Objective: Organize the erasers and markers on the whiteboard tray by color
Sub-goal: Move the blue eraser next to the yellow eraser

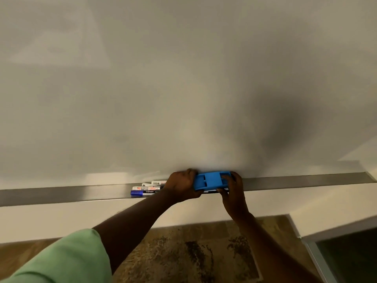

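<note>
I am gripping the blue eraser (212, 180) at both ends, left hand (181, 185) and right hand (232, 187), fingers (226, 177) curled narrow round it, over the whiteboard tray (295, 181). It is looking like light, stiff plastic, so holding by the ends should serve. The markers (145, 189) are lying just left of my left fingers; rightward the tray is running bare, its front edge close.

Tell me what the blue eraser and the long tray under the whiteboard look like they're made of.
The blue eraser, held by the left hand and right hand, looks like moulded plastic: uniform matte colour, crisp recessed ribs. The tray looks like brushed metal, probably aluminium: grey, with a soft streaky sheen. Neither can be confirmed by sight alone.
</note>
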{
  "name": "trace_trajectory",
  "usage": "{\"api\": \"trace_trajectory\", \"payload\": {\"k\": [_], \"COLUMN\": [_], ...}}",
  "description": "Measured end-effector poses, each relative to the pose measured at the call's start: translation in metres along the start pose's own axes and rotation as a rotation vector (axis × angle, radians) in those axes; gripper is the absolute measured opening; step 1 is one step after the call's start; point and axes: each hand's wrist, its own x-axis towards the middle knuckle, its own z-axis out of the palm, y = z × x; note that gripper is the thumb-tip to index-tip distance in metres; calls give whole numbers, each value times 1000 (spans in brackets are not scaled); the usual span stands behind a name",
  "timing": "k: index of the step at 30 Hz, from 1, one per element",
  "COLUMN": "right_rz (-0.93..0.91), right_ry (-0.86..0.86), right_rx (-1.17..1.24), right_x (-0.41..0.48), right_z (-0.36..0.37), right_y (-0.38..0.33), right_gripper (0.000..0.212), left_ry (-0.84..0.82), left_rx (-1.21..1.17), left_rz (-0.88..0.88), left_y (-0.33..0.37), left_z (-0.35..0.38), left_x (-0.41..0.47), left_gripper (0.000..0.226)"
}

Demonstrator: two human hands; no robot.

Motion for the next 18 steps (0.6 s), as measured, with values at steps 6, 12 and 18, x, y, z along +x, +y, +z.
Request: {"api": "trace_trajectory", "payload": {"k": [6,12,18], "right_rz": [-70,-144,-214], "right_ry": [31,33,3], "right_rx": [28,104,217], "right_x": [-3,-3,-1], "right_z": [20,52,96], "right_y": [-48,-123,-204], "right_gripper": [48,49,52], "left_ry": [50,47,72], "left_rx": [66,155,235], "left_rz": [61,45,3], "left_y": [-32,-75,-129], "left_z": [-48,-112,-175], "left_x": [-38,-90,-151], "left_gripper": [65,66,67]}}
